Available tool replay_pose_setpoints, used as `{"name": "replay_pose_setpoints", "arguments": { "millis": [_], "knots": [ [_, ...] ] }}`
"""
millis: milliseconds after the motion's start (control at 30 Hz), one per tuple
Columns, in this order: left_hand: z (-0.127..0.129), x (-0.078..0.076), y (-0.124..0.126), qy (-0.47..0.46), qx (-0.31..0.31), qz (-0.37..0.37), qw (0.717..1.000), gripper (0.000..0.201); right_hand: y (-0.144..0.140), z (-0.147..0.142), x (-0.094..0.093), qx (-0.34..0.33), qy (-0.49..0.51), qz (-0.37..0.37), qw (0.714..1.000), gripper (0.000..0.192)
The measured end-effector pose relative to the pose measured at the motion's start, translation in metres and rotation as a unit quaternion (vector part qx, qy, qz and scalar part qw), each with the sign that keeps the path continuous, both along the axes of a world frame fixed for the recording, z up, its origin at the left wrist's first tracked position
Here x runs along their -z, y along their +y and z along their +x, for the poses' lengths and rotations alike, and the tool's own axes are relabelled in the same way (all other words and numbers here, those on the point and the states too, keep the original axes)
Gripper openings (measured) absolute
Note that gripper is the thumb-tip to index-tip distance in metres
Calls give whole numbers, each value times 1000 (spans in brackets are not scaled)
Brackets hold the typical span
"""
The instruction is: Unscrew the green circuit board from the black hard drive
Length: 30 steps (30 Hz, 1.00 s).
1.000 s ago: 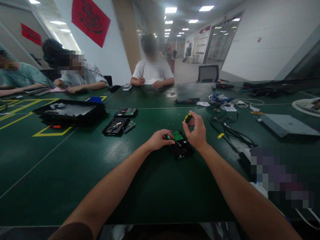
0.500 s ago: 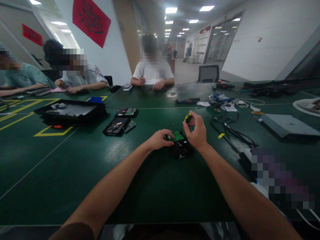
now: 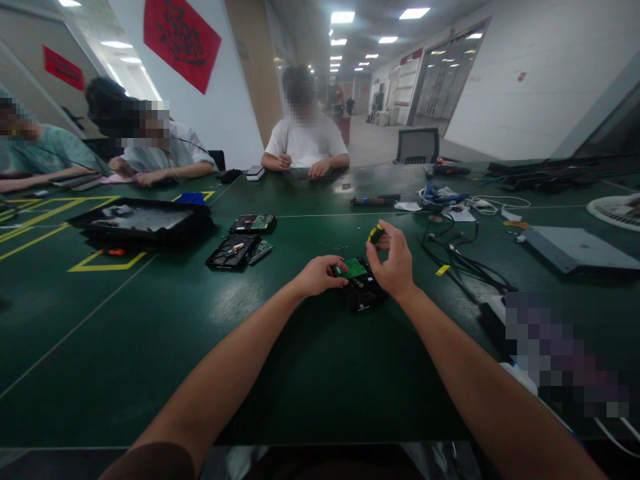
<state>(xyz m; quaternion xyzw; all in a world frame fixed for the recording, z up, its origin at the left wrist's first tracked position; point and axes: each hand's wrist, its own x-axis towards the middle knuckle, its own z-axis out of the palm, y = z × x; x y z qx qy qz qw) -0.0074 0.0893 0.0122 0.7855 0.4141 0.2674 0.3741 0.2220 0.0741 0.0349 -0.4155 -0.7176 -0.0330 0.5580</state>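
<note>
Lying on the glossy green bench (image 3: pixel 280 380) is one oblong black hard drive (image 3: pixel 364 297), a flat green circuit board (image 3: pixel 353 268) covering its far half. The left grip (image 3: pixel 319 275) is holding the hard drive at its left edge, fingertips touching the board. The right grip (image 3: pixel 393 263), narrow, is holding a stubby yellow-and-black screwdriver (image 3: pixel 375 233) and hiding part of the right edge. Black flexible cables (image 3: pixel 480 268) are sprawling just beside it, rightward. At left, a black casing (image 3: pixel 231 254) is bearing small pieces; a loose board is lying alongside. A grey sheet-metal box (image 3: pixel 575 248) is resting far right. Tiny bits (image 3: pixel 342 247) are scattering beyond the hard drive. Further left, a shallow black tray (image 3: pixel 150 239) is sitting. Opposite, a person in white (image 3: pixel 307 147) is sitting; a mesh-backed chair (image 3: pixel 418 145) is standing nearby.
</note>
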Motion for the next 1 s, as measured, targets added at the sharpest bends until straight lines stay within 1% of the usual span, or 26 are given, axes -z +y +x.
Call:
{"name": "replay_pose_setpoints", "arguments": {
  "millis": [100,333,567,700,867,1000],
  "knots": [
    [0,-1,1,1,-3,-1,1000,35,0,0,0,-2,0,-4,1000,58],
    [1,-4,0,0,-7,-32,999,36,-2,0,-2,-9,-3,-15,1000,56],
    [1,-2,-3,-29,2,-21,999,33,0,0,0,-2,-8,-16,1000,59],
    [1,-2,-4,-24,0,-19,1000,32,1,1,1,9,-21,-12,1000,61],
    [0,-4,-4,-12,4,-19,1000,32,1,2,1,-3,-17,-24,1000,63],
    [1,-3,-4,-16,4,-19,1000,32,1,2,1,2,-18,-16,1000,62]
  ]
}}
